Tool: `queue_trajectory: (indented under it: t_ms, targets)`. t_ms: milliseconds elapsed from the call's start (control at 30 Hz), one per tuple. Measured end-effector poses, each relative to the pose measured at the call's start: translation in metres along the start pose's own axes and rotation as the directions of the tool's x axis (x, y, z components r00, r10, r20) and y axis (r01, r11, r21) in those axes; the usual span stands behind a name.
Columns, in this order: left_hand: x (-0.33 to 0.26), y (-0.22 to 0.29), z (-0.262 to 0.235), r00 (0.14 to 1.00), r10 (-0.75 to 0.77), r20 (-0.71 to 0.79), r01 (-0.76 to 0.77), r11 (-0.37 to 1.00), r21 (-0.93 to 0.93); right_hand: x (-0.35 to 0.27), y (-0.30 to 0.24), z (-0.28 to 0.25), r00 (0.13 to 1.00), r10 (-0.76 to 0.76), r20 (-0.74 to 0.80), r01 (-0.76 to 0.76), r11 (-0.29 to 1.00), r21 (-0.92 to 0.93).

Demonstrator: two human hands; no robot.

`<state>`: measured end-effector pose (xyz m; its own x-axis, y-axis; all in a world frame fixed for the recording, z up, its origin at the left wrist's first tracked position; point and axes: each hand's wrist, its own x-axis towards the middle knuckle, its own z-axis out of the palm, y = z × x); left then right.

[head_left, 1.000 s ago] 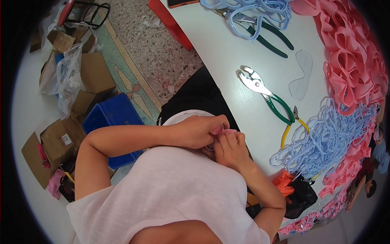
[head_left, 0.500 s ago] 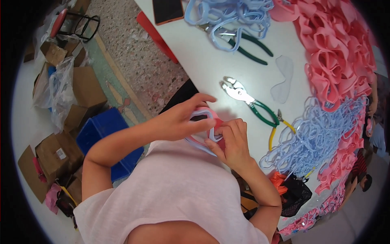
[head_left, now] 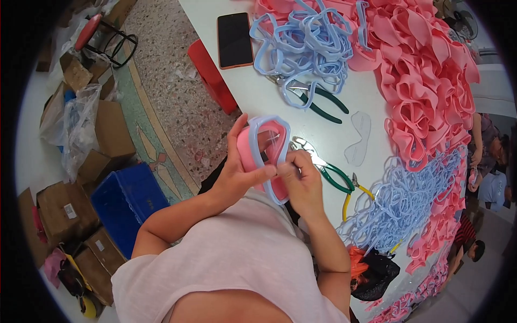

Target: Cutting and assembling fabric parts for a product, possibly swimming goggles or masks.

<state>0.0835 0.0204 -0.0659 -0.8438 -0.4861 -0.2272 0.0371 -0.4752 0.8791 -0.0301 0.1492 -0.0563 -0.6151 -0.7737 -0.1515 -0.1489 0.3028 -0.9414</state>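
Observation:
Just in front of my body I hold a goggle-shaped mask (head_left: 246, 151) with a pink soft skirt and a light blue frame, tilted up. My left hand (head_left: 230, 175) wraps its left side, thumb across the lower middle. The fingers of my right hand (head_left: 304, 185) pinch the frame's right edge near the narrow bridge. Beyond that hand lie green-handled pliers (head_left: 338, 177), and beside them yellow-handled nippers (head_left: 366, 192). A clear lens piece (head_left: 359, 135) rests flat on the white table (head_left: 328, 135). Another pair of green-handled pliers (head_left: 325, 112) is partly under a blue frame.
Light blue frames form a heap (head_left: 304, 43) at the back and another (head_left: 398, 199) on the right. Pink skirts (head_left: 431, 91) pile along the far side. A phone (head_left: 235, 40), red stool (head_left: 210, 78), blue crate (head_left: 132, 199) and cardboard boxes (head_left: 67, 212) surround me. People sit far right.
The mask has been raised and turned so its blue frame faces up more. My left hand has shifted from above it to around its left side. The view has shifted slightly.

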Motion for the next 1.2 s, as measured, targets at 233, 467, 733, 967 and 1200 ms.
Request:
queue_trajectory:
  t_ms: [233, 467, 733, 967, 1200]
  targets:
    - [0.01, 0.013, 0.002, 0.995, -0.104, 0.001, 0.101, 0.97, -0.219, 0.005, -0.012, -0.016, 0.975, 0.137, 0.172, -0.207, 0.834, 0.511]
    - [0.011, 0.016, 0.001, 0.997, -0.068, 0.043, 0.075, 0.981, -0.178, 0.005, -0.007, -0.027, 0.977, 0.041, 0.209, -0.109, 0.94, 0.323]
    - [0.005, 0.033, 0.011, 0.999, -0.008, 0.033, 0.008, 1.0, -0.004, 0.002, 0.004, -0.03, 0.98, 0.007, 0.199, -0.099, 0.883, 0.458]
    - [0.012, 0.03, 0.005, 0.992, -0.123, 0.002, 0.119, 0.958, -0.259, 0.0, -0.009, -0.024, 0.989, 0.047, 0.141, -0.099, 0.914, 0.393]
    - [0.008, 0.027, 0.01, 0.999, -0.009, 0.031, 0.007, 0.998, 0.054, -0.001, -0.02, -0.003, 0.935, -0.321, -0.151, 0.29, 0.936, -0.197]
